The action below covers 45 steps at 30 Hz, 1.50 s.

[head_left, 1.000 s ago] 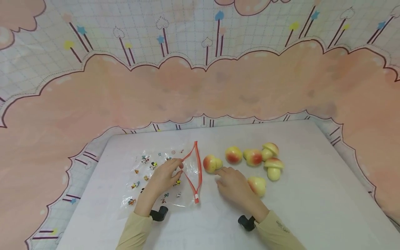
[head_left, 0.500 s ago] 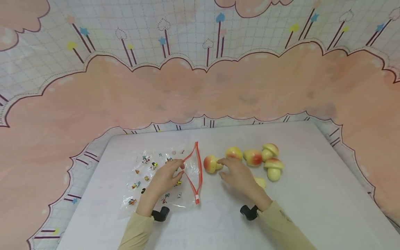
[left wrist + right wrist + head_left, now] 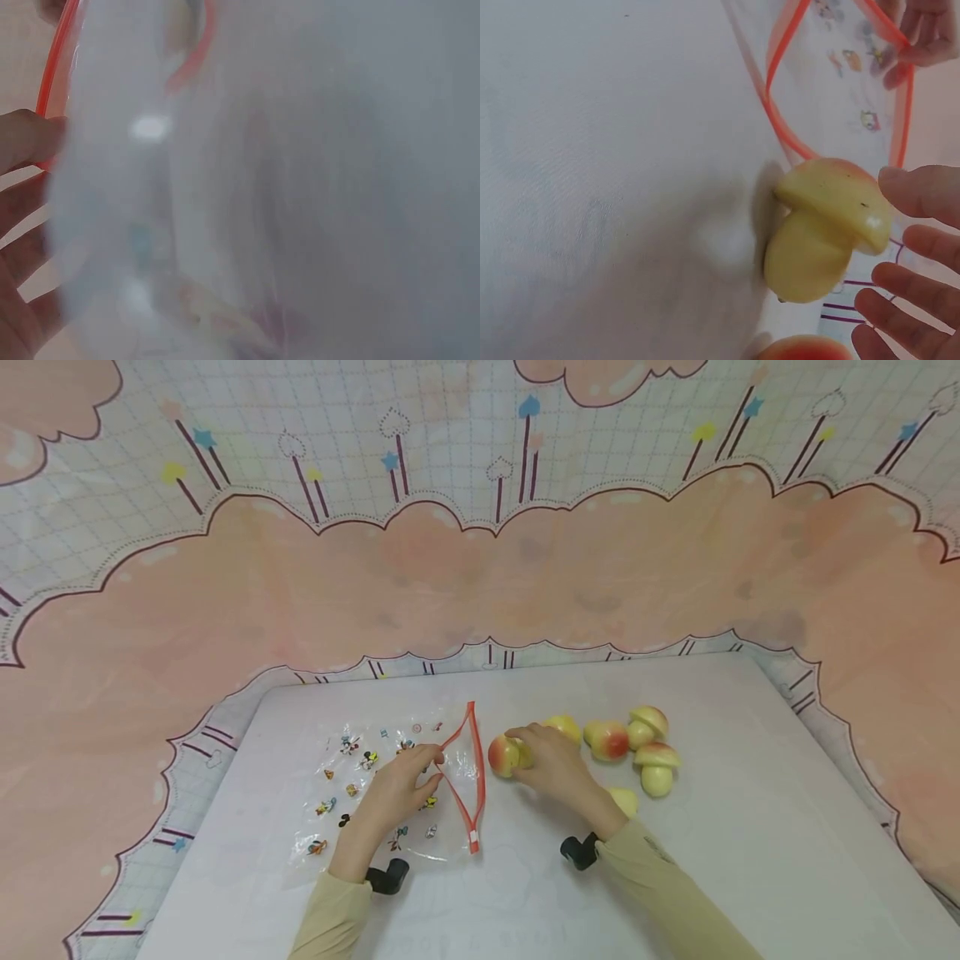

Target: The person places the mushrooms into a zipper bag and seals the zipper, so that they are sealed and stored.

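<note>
A clear plastic zip bag (image 3: 375,727) with cartoon prints and a red zip edge lies flat at the left, its mouth spread toward the right. My left hand (image 3: 396,792) pinches the upper layer at the red edge and holds the mouth apart. Just right of the mouth lies a toy mushroom (image 3: 501,755), yellow with a red-tinged cap. Over its stem reaches my right hand (image 3: 553,768), thumb and fingers spread on either side. The right wrist view shows those fingers (image 3: 915,289) extended beside the mushroom, uncurled. Blurred plastic fills most of the left wrist view.
Right of the hand lie a round yellow-red piece (image 3: 566,727), a pear-shaped piece (image 3: 609,741) and two more toy mushrooms (image 3: 657,768). A yellow piece (image 3: 624,802) is partly hidden by the right wrist. Everything lies on a white tabletop (image 3: 765,843) before a patterned cloth (image 3: 480,577).
My right hand has risen away from the front of the mushroom, then come left over its stem, partly covering the round piece. The left hand keeps its hold on the bag.
</note>
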Available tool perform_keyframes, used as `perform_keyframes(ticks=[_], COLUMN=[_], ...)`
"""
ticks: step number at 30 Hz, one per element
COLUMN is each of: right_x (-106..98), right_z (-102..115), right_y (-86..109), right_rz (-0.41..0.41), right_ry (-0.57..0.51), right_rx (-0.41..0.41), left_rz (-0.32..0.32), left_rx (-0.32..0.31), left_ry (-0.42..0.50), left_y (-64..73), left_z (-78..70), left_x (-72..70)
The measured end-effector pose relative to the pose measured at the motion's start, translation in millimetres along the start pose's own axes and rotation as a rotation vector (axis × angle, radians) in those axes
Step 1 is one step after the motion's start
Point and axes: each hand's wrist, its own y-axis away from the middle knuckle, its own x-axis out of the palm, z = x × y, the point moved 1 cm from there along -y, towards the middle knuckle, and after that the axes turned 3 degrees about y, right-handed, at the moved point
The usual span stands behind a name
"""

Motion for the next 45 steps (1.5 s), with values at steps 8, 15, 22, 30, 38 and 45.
perform_keyframes(ticks=[8, 15, 22, 30, 38, 45], right_x=[7.5, 13.6, 19.4, 24.1, 24.1, 21.8], right_z=[2.6, 1.9, 2.1, 1.9, 4.6, 14.8], right_y=[-6.4, -7.3, -5.7, -5.2, 1.5, 5.2], right_rz=[0.009, 0.036, 0.008, -0.033, -0.062, -0.058], right_ry=[0.018, -0.015, -0.016, -0.001, -0.075, -0.307], right_rx=[-0.046, -0.018, -0.010, 0.001, 0.036, 0.079], left_rz=[-0.009, 0.006, 0.010, -0.003, 0.010, 0.001], left_rx=[-0.003, -0.025, -0.037, -0.023, -0.041, -0.022], left_ry=[0.005, 0.015, 0.015, 0.010, 0.021, 0.013], left_y=[-0.9, -1.3, -1.1, -0.8, 0.0, -0.4], left_z=[-1.8, -2.3, -3.1, -3.8, -4.1, -3.6], left_x=[-0.7, 0.3, 0.2, -0.3, -1.1, -1.0])
